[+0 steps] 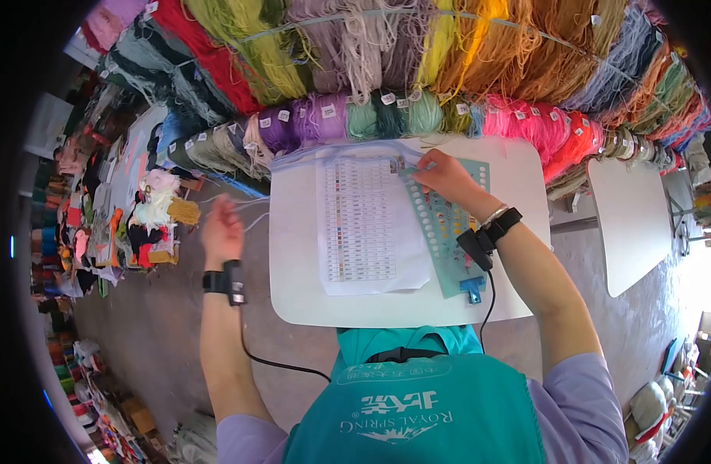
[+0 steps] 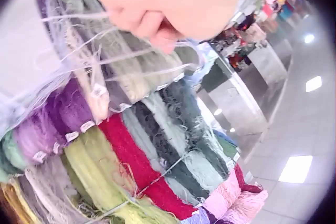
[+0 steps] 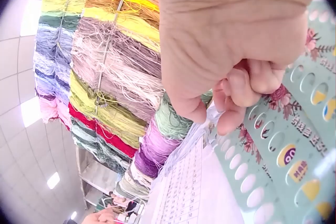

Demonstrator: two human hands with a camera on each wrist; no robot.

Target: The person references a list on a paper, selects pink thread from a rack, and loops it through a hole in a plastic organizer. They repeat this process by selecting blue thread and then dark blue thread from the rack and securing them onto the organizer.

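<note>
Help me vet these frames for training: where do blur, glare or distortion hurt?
Head: fisheye bends the skeins, glare at right edge, left hand soft. Left wrist: that hand pale, overexposed. Right wrist: bright patch on the card, right hand fairly sharp.

Worktop [image 1: 294, 263]: sheet [image 1: 359, 232] left of centre, holed card [image 1: 456, 224] just right of it, clip [image 1: 472, 288] at card's near end. Strands [image 1: 317, 157] along far edge, past far left corner. Skeins [image 1: 379, 116] behind far edge. Second table [image 1: 634, 224] off right edge.

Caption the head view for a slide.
Left hand holding pale threads that stretch toward the table; right hand over the green card, colourful yarn beyond.
</note>
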